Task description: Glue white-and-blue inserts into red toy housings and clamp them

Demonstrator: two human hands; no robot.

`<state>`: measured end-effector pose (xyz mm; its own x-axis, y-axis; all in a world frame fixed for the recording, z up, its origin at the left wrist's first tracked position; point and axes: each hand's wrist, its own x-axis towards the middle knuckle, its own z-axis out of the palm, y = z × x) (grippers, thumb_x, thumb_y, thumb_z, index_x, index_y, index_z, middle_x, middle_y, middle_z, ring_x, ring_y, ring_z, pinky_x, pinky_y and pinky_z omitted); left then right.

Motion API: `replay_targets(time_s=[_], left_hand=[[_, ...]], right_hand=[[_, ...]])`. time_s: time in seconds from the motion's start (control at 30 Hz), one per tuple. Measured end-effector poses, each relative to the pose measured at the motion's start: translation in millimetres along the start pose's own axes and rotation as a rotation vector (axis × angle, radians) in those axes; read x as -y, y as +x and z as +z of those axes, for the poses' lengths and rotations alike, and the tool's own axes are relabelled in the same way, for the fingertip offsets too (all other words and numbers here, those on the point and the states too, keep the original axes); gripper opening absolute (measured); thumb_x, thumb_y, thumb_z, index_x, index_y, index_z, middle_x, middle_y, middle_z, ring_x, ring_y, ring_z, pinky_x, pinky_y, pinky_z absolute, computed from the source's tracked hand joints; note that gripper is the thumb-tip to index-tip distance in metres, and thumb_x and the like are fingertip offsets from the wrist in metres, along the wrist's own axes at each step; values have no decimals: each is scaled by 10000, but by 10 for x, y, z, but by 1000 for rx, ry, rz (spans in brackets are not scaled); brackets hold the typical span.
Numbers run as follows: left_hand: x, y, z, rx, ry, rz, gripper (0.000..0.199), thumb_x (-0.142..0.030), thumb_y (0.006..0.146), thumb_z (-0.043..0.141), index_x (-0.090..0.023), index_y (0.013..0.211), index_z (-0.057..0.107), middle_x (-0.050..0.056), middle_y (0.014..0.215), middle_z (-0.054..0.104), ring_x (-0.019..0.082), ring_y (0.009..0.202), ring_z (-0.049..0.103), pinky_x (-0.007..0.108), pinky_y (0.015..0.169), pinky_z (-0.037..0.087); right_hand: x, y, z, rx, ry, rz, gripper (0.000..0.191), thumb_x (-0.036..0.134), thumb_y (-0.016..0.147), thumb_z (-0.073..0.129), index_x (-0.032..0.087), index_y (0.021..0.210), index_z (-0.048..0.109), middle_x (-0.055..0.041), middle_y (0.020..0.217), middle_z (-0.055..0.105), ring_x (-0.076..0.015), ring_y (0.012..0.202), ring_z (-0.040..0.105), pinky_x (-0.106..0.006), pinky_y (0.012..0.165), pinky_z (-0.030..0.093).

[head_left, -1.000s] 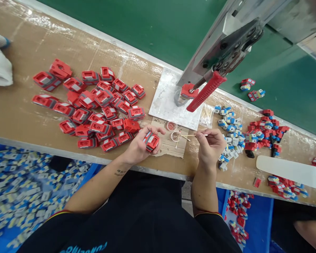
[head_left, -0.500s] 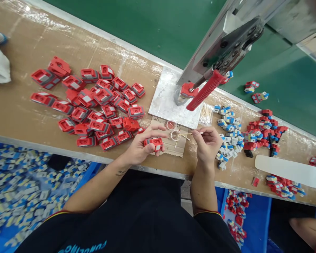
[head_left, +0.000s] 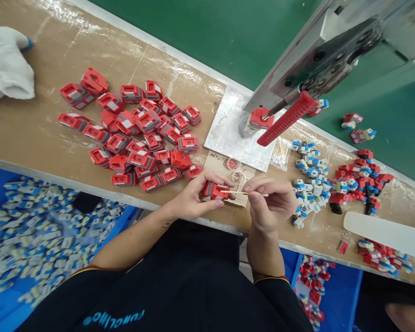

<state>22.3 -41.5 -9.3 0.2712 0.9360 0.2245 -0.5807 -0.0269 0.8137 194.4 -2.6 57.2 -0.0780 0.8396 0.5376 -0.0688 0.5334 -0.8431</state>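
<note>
My left hand (head_left: 193,198) grips a red and grey toy vehicle body (head_left: 212,190), its hollow side facing up. Between the thumb and fingers of my right hand (head_left: 271,200) is a cotton swab (head_left: 240,192). Its far tip reaches the toy body; whether it touches inside I cannot tell. Just beyond both hands, two small clear cups (head_left: 237,177) stand on a piece of cardboard (head_left: 212,162), one with reddish contents. To the left lies a heap of similar red toy bodies (head_left: 147,121).
A lever press with a red handle (head_left: 287,117) stands on a metal plate (head_left: 221,124), a red part under it. Right of it lie bagged cotton swabs (head_left: 281,152), white-blue parts (head_left: 309,180) and red-blue toys (head_left: 352,180). A white glove (head_left: 10,64) lies far left; blue bins sit below.
My right hand has brought the swab from beside the cup leftward to the toy body. My left hand has shifted slightly right and wrapped more closely around the body. The camera view has shifted.
</note>
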Motion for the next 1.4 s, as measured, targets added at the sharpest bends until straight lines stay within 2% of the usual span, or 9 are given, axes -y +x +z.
replay_targets(time_s=[0.13, 0.23, 0.37, 0.47, 0.67, 0.9, 1.27, 1.4], left_hand=[[-37, 14, -12, 38, 19, 68, 319, -222, 976, 806, -245, 1198, 578, 107, 1308, 735, 203, 1054, 817, 274, 842, 656], [-51, 17, -27, 19, 50, 107, 324, -214, 958, 819, -242, 1193, 597, 92, 1266, 729, 181, 1029, 794, 266, 850, 645], [-22, -6, -39, -7, 66, 100, 333, -220, 951, 824, -246, 1203, 608, 84, 1248, 719, 167, 1000, 777, 266, 856, 639], [10, -23, -37, -39, 83, 77, 354, -261, 936, 846, -240, 1197, 608, 90, 1230, 723, 191, 1051, 774, 279, 877, 639], [35, -31, -32, -48, 111, 111, 350, -260, 940, 840, -261, 1211, 619, 81, 1221, 724, 190, 1076, 765, 286, 906, 628], [36, -33, -39, -64, 136, 66, 363, -325, 927, 857, -244, 1179, 609, 92, 1206, 720, 202, 1070, 762, 292, 883, 628], [18, -12, -30, -34, 169, 113, 321, -277, 963, 818, -247, 1194, 598, 93, 1238, 737, 197, 1127, 766, 269, 889, 617], [25, -6, -32, -37, 168, 124, 325, -272, 964, 817, -237, 1202, 597, 108, 1252, 751, 206, 1122, 782, 280, 903, 624]], right_hand=[[-43, -99, 49, 13, 106, 142, 140, 299, 1009, 768, 258, 957, 645, 20, 803, 788, -187, 706, 798, -331, 629, 679], [-39, -137, 86, 44, 122, 166, 131, 291, 1019, 755, 256, 970, 639, 14, 814, 803, -220, 776, 840, -376, 683, 724], [-24, -141, 125, 35, 113, 151, 115, 240, 1008, 765, 241, 974, 655, 5, 843, 816, -226, 789, 851, -396, 709, 743], [-25, -134, 130, 46, 76, 138, 112, 228, 1005, 765, 236, 974, 658, 2, 848, 818, -228, 780, 851, -404, 706, 747], [-36, -119, 121, 73, 11, 81, 104, 218, 1015, 743, 233, 976, 648, -4, 830, 810, -224, 763, 846, -388, 681, 743], [-39, -100, 104, 107, -93, 23, 118, 229, 1027, 724, 239, 968, 623, 4, 786, 796, -220, 731, 844, -364, 648, 735], [-59, -121, 89, 76, -138, -36, 104, 195, 1013, 733, 242, 993, 643, 0, 807, 810, -210, 718, 842, -333, 643, 731], [-56, -134, 49, 105, -172, -132, 156, 121, 963, 767, 229, 1038, 684, -20, 847, 830, -220, 753, 848, -358, 675, 745]])
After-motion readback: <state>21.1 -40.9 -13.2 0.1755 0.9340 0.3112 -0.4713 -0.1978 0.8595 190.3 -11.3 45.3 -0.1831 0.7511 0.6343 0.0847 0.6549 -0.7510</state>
